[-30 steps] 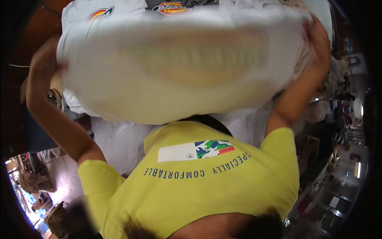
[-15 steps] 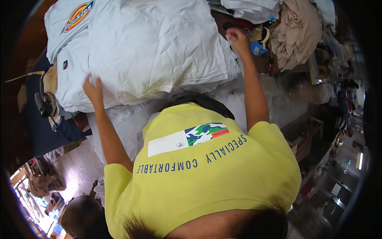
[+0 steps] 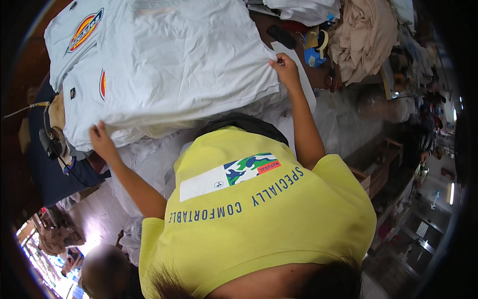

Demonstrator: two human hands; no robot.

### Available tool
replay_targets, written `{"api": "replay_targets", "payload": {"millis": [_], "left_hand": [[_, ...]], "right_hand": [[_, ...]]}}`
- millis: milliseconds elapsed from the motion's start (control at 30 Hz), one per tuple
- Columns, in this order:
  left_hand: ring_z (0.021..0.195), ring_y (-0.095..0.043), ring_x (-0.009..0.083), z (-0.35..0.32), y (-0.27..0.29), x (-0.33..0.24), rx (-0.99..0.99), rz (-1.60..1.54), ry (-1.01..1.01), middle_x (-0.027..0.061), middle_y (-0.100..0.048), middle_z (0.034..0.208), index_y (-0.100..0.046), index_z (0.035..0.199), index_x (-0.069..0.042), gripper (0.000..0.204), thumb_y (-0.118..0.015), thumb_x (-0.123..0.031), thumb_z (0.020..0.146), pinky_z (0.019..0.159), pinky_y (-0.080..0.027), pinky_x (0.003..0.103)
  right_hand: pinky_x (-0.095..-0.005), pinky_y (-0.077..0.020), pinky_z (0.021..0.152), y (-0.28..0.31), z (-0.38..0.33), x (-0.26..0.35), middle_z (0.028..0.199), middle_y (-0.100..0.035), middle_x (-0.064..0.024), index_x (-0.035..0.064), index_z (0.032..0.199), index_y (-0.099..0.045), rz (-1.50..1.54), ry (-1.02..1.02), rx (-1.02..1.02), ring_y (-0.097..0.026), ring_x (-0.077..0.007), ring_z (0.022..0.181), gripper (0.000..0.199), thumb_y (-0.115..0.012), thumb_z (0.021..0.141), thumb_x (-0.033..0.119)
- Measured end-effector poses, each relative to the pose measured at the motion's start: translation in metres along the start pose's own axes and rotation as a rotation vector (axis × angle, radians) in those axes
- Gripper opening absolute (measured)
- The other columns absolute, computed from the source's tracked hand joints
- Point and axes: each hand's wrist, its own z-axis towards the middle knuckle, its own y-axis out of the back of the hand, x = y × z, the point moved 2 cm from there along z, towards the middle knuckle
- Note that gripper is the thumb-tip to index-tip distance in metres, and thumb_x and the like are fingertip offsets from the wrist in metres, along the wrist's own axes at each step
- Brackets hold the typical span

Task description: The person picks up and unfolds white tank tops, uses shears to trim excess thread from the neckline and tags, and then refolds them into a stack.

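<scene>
A white T-shirt (image 3: 194,70) lies spread over other white shirts in front of me, faintly wrinkled. My right hand (image 3: 286,71) pinches its right side, pulling the cloth taut there. At the near left corner, the fingers of my left hand (image 3: 102,141) are closed on the shirt's edge. Beneath its left part, another white shirt (image 3: 62,55) shows a red, yellow and blue printed emblem. A pale flat strip (image 3: 302,82) sticks out beneath my right forearm, beside the shirt.
An iron (image 3: 51,143) with a cord stands at the left on dark blue cloth. To the right are a blue tape dispenser (image 3: 313,57), scissors (image 3: 330,79), a dark oblong object (image 3: 281,36) and a beige fabric heap (image 3: 366,40). Another person (image 3: 105,271) is at lower left.
My right hand has come down and taken hold of the shirt's right side. My left hand has moved left and nearer to the shirt's corner. The emblem beneath shows more.
</scene>
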Motion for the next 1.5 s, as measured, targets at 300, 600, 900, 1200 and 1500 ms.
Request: {"api": "replay_targets", "payload": {"millis": [300,600,900,1200,1500], "left_hand": [[0.095,-0.056,0.0297,0.201,-0.026,-0.058,-0.351,0.334,-0.188,0.0131,-0.062,0.098,-0.061,0.107,-0.009,0.039,-0.066,-0.030,0.074,0.083,-0.043,0.038],[0.058,-0.053,0.0091,-0.053,-0.126,-0.102,0.705,-0.860,0.432,0.0036,-0.060,0.065,-0.062,0.078,-0.002,0.019,-0.055,-0.018,0.085,0.054,-0.041,0.022],[0.069,-0.061,0.0137,-0.121,-0.158,-0.136,0.765,-0.998,0.734,0.0099,-0.062,0.084,-0.056,0.090,0.002,0.023,-0.062,-0.019,0.083,0.059,-0.051,0.022],[0.062,-0.060,0.0146,-0.127,-0.165,-0.145,0.516,-1.022,0.762,0.0088,-0.059,0.074,-0.054,0.085,0.002,0.023,-0.063,-0.019,0.082,0.052,-0.051,0.024],[0.053,-0.053,0.0097,-0.107,-0.142,-0.156,0.561,-0.716,0.507,0.0034,-0.056,0.064,-0.056,0.075,-0.002,0.025,-0.061,-0.026,0.082,0.049,-0.044,0.022]], "right_hand": [[-0.0184,-0.0411,0.045,-0.019,0.006,0.060,0.085,-0.058,-0.0050,0.0035,0.097,-0.054,0.360,-0.202,0.082,-0.054,-0.0073,0.057,0.024,-0.064,0.081,0.019],[-0.0288,-0.0482,0.064,0.150,-0.001,-0.114,0.082,-0.063,-0.0087,0.0046,0.098,-0.060,-0.371,-0.246,-0.332,-0.061,-0.0194,0.073,0.023,-0.060,0.082,0.020],[-0.0404,-0.0468,0.084,0.152,0.006,-0.093,0.116,-0.045,-0.0121,0.0151,0.116,-0.052,-1.073,-0.405,-0.373,-0.053,-0.0305,0.103,0.032,-0.057,0.085,0.021],[-0.0427,-0.0468,0.081,0.180,0.014,-0.132,0.109,-0.053,-0.0173,0.0128,0.117,-0.050,-0.853,-0.329,-0.325,-0.056,-0.0345,0.097,0.042,-0.063,0.077,0.012],[-0.0269,-0.0479,0.052,0.221,-0.024,-0.096,0.081,-0.064,-0.0088,0.0021,0.117,-0.048,-0.147,-0.685,0.067,-0.060,-0.0139,0.064,0.047,-0.058,0.072,0.001]]}}
